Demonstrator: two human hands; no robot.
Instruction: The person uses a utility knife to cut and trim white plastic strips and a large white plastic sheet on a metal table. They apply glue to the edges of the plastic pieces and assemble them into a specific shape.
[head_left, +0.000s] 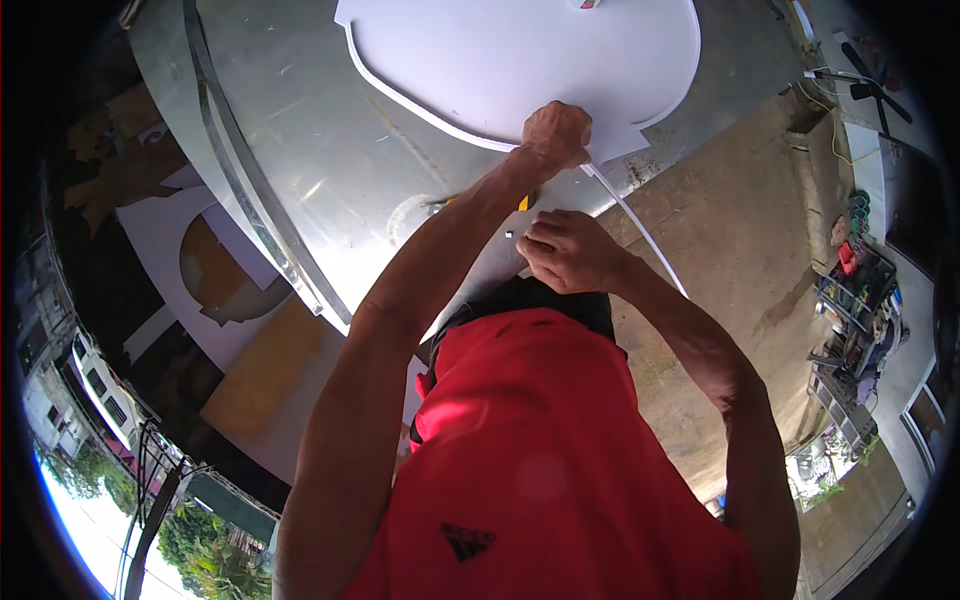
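A white curved sheet [520,60] lies on the grey metal table [300,110], with a thin raised white edge strip [400,98] standing along its near left rim. My left hand [557,135] is closed at the sheet's near edge, gripping the strip there. From beneath that hand the strip's loose length [640,222] runs down to the right, past my right forearm. Close to my waist, my right hand [572,252] has its fingers curled; anything inside them is hidden. A yellow object [524,203] is partly covered by my left forearm.
Long metal strips [235,150] lie along the table's left side. Below left are cut white and brown boards [250,335]. The table edge borders a brown floor [720,210] on the right, where a cluttered rack [855,300] stands by the wall. A tiny block [509,234] rests near my right hand.
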